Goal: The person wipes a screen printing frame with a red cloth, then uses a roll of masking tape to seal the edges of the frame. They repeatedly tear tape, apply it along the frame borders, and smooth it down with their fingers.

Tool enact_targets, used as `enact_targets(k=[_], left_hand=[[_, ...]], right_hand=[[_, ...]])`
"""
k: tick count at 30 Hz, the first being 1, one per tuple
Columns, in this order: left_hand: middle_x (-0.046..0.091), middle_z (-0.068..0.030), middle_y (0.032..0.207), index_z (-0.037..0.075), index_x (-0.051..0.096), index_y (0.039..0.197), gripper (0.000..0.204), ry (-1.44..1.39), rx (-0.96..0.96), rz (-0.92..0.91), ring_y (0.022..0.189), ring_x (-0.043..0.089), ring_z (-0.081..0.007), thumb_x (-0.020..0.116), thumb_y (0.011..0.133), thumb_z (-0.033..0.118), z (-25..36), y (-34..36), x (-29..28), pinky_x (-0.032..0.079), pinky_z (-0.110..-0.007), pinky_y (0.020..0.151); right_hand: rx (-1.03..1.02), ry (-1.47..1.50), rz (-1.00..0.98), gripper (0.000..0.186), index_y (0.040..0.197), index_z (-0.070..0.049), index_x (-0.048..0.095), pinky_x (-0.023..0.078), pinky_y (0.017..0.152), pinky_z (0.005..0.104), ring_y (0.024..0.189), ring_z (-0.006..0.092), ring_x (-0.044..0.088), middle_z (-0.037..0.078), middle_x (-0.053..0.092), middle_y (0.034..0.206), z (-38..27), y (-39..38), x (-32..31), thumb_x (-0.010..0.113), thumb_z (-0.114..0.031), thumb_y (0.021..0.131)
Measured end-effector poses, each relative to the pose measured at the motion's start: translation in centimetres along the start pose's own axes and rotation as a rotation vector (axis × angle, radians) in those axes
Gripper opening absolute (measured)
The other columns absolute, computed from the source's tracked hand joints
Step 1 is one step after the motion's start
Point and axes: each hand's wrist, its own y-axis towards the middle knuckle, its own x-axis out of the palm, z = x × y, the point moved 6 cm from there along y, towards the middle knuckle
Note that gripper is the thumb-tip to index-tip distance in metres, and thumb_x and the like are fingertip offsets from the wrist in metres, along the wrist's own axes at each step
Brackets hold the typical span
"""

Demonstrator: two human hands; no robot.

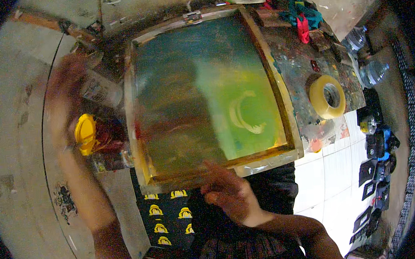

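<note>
Wooden screen frame (283,104), glossy tape roll (328,96).

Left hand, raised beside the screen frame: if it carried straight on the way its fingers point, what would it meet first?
Probably the clear bottle right beside the blurred left hand; the fingers seem to point up toward the cluttered wall edge, though motion blur and depth leave this uncertain.

The single head view looked steeply down from close above the wooden printing frame (205,95), which filled the centre; the tape roll (328,96) sat toward three o'clock, forearms entered from six.
</note>
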Motion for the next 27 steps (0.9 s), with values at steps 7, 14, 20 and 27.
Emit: enact_targets(k=[7,14,20,27], left_hand=[[0.073,-0.0081,0.097,0.006,0.068,0.114,0.031,0.699,0.119,-0.523,0.09,0.066,-0.0152,0.076,0.086,0.017,-14.6,2.2,13.6,0.052,-0.031,0.079],[0.071,-0.0111,0.089,0.0,0.06,0.111,0.048,0.346,-0.053,-0.368,0.079,0.068,-0.0189,0.087,0.076,0.017,-19.3,0.0,15.6,0.055,-0.035,0.069],[0.069,-0.0084,0.084,0.002,0.059,0.105,0.046,0.467,-0.013,-0.239,0.078,0.065,-0.0187,0.088,0.073,0.015,-17.7,-2.1,15.9,0.053,-0.034,0.073],[0.066,-0.0069,0.086,0.004,0.058,0.105,0.048,0.48,0.013,-0.183,0.08,0.063,-0.021,0.088,0.07,0.016,-18.6,-2.5,16.4,0.052,-0.035,0.075]], right_hand=[[0.302,0.62,-0.319,0.102,0.159,-0.041,-0.003,0.046,0.08,0.0379,0.089,0.0211,0.056,0.013,0.059,0.114,11.1,-2.0,1.6,0.072,-0.041,0.089],[0.335,0.759,-0.317,0.107,0.157,-0.044,-0.01,0.045,0.079,0.0404,0.09,0.0244,0.056,0.018,0.056,0.125,12.7,-3.3,2.0,0.072,-0.036,0.09],[0.351,0.762,-0.286,0.108,0.156,-0.043,-0.013,0.046,0.077,0.0389,0.085,0.0233,0.057,0.018,0.057,0.125,12.2,-3.5,2.5,0.072,-0.025,0.092],[0.384,0.67,-0.235,0.106,0.156,-0.04,-0.016,0.048,0.076,0.0386,0.08,0.0227,0.057,0.018,0.058,0.123,11.9,-3.7,2.6,0.068,-0.022,0.095]])
